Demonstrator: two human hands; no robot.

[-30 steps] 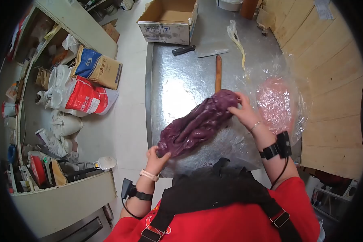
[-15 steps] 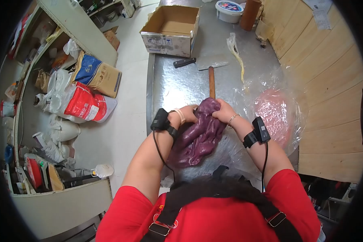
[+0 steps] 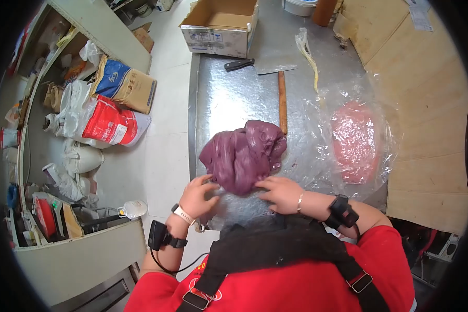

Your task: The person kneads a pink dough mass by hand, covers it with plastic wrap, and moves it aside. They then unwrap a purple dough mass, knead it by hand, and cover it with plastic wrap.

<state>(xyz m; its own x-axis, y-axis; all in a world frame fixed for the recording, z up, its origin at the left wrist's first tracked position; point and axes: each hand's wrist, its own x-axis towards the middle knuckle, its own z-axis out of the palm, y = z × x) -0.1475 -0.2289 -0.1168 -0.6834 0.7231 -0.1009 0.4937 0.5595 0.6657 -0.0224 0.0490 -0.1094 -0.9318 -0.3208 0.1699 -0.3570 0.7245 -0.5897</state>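
A glossy purple lump of dough (image 3: 240,156) lies bunched in thick folds on the metal worktable (image 3: 218,83). My left hand (image 3: 197,196) is at its near left edge, thumb and fingers spread apart. At the near right edge, my right hand (image 3: 282,194) has its fingers stretched towards the dough, fingertips right at its underside. Neither hand is wrapped round it. Just beyond the dough, a wooden rolling pin (image 3: 282,101) points away from me.
A cleaver (image 3: 240,64) with a black handle lies farther back, near an open cardboard box (image 3: 218,39). To the right sits a pink slab (image 3: 354,143) under clear plastic. A twisted plastic piping bag (image 3: 308,57) lies behind it. Shelves with sacks (image 3: 125,83) stand left.
My hands have let go of the dough's far end and come back to its near edge. The dough has gone from a long, stretched shape to a wider, folded heap.
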